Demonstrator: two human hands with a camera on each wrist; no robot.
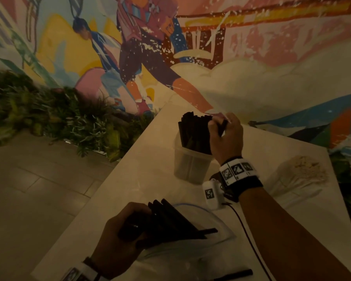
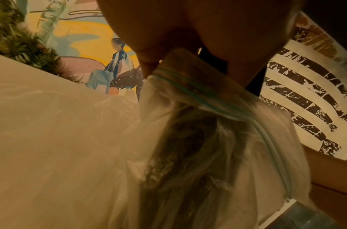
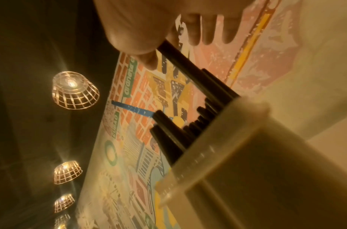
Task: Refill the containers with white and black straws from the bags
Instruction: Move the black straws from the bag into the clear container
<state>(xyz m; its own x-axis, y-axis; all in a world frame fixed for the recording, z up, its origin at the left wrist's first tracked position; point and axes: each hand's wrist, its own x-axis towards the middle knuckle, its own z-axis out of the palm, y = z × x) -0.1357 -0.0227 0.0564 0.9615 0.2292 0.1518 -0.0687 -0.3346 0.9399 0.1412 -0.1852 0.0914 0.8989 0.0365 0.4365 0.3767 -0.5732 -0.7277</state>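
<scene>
Black straws (image 1: 193, 134) stand upright in a container (image 1: 190, 165) on the table (image 1: 142, 175), the right hand (image 1: 225, 136) pinching one at their tops, while the left hand (image 1: 118, 240) grips a bundle (image 1: 170, 220) over the bag (image 1: 190, 256), white straws (image 1: 300, 175) lying farther right.

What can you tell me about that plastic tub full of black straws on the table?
The translucent, frosted plastic tub stands upright on the pale table, its rim open with no lid. It looks squarish with rounded corners and a thicker lip. A dense bunch of black straws stands in it, leaning and rising well above the rim. The right hand reaches over the top, its grip pinching one black straw. A heap of white straws lies apart, to its right.
</scene>
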